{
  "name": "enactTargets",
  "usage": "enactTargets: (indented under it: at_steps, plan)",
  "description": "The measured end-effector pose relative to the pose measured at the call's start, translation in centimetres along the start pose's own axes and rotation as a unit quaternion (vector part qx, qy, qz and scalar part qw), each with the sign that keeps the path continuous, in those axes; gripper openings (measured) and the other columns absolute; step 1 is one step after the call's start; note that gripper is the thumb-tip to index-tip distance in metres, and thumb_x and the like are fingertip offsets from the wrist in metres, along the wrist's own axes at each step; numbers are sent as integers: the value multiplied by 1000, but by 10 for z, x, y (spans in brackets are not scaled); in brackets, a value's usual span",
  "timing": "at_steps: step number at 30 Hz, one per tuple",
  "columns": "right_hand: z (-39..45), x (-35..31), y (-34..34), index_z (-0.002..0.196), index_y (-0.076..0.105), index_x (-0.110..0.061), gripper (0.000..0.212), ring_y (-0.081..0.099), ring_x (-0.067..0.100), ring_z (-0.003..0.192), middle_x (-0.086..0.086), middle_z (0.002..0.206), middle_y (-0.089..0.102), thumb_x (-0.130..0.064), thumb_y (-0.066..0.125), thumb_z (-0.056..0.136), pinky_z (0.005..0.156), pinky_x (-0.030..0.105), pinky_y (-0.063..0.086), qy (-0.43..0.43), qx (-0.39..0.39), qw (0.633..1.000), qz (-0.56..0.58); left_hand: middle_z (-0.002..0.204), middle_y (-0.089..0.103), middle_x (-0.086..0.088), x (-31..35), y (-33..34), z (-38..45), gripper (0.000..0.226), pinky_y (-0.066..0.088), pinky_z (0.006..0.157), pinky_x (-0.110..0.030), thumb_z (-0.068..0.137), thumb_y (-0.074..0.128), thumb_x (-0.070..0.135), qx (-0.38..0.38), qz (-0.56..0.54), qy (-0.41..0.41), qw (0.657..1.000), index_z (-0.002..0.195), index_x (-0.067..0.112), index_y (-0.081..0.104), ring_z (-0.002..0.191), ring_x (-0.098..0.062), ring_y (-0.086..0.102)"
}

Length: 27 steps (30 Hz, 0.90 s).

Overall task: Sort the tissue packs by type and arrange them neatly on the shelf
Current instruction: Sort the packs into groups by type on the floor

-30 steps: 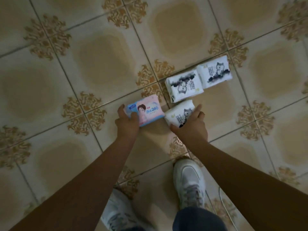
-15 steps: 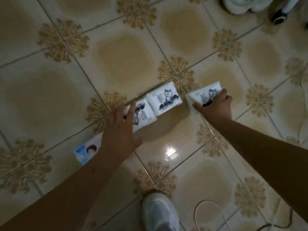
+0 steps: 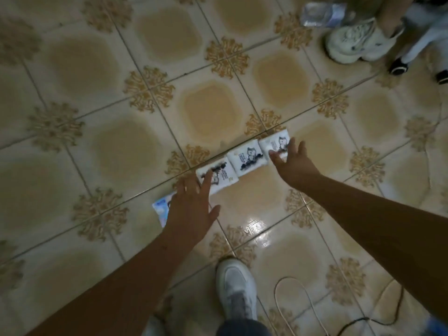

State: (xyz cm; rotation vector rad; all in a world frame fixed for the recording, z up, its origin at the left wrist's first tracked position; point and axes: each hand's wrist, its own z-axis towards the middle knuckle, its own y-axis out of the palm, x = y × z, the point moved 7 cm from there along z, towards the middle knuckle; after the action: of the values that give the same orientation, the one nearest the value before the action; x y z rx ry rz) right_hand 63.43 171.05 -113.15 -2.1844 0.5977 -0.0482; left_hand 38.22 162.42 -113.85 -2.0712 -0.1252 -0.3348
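Three white tissue packs with a grey cat print lie in a slanted row on the tiled floor: a left pack (image 3: 221,177), a middle pack (image 3: 247,158) and a right pack (image 3: 274,144). A blue and pink pack (image 3: 161,209) lies at the row's lower left end, mostly hidden under my left hand (image 3: 191,209). That hand is spread flat, fingertips on the left white pack. My right hand (image 3: 294,161) has straight fingers resting against the right pack's near edge. No shelf is in view.
My white shoe (image 3: 236,287) stands below the row, with a white cord (image 3: 298,299) looping beside it. Another person's white sneaker (image 3: 356,42) and a clear plastic bottle (image 3: 322,12) sit at the top right. A black chair caster (image 3: 397,66) is near them.
My right hand set its white pack down at the row's right end and straightened its fingers. The three white packs now form one line. My left hand stays spread over the blue pack.
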Motion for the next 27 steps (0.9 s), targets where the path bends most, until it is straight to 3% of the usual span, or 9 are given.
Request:
enactTargets:
  at_steps: [4, 7, 9, 14, 18, 23, 27]
  plan:
    - [-110, -75, -68, 157, 2, -15, 79, 16, 39, 147, 13, 164, -1, -61, 29, 98, 116, 46, 23, -90, -24, 993, -73, 136, 54, -23, 22, -81, -89, 76, 56, 81, -54, 89, 34, 59, -14, -48, -45, 998, 151, 15, 39, 120, -48, 52]
    - [-203, -149, -156, 157, 3, -15, 77, 11, 34, 149, 10, 164, 5, -60, 28, 99, 118, 46, 20, -150, -34, 985, -71, 153, 39, -11, 43, -182, -164, 75, 46, 101, -48, 93, 20, 63, -42, -92, -117, 988, 158, 25, 19, 133, -40, 42]
    - [-267, -202, -227, 157, 9, -15, 76, 14, 32, 148, 9, 163, 11, -59, 30, 99, 118, 46, 21, -191, -23, 980, -54, 158, 31, -6, 54, -262, -219, 69, 39, 109, -42, 99, 23, 60, -32, -104, -154, 982, 158, 28, 8, 137, -34, 36]
    - [-411, -312, -390, 155, 18, -13, 69, 24, 34, 144, 11, 160, 23, -54, 29, 101, 114, 45, 27, -282, 44, 957, -53, 152, 37, -6, 76, -465, -331, 68, 39, 108, -40, 100, 33, 57, 89, -120, -181, 972, 158, 26, 14, 135, -30, 39]
    - [-529, -386, -473, 151, 26, -6, 69, 31, 36, 139, 17, 155, 30, -55, 26, 101, 111, 45, 30, -345, 90, 933, -44, 154, 35, -7, 75, -584, -423, 64, 41, 106, -40, 101, 33, 54, 204, -135, -229, 942, 157, 24, 21, 135, -28, 41]
    - [-709, -470, -511, 150, 32, -14, 66, 35, 34, 137, 12, 150, 38, -58, 27, 101, 109, 45, 33, -480, 129, 867, -30, 147, 41, -9, 51, -668, -545, 60, 36, 108, -38, 100, 41, 49, 324, -182, -265, 890, 151, 19, 33, 133, -30, 42]
    - [-881, -523, -479, 151, 31, -14, 72, 34, 33, 139, 9, 153, 36, -63, 27, 98, 111, 46, 34, -585, 133, 800, 12, 145, 42, -9, 24, -699, -696, 60, 33, 111, -39, 101, 40, 49, 431, -186, -294, 832, 151, 17, 34, 134, -29, 40]
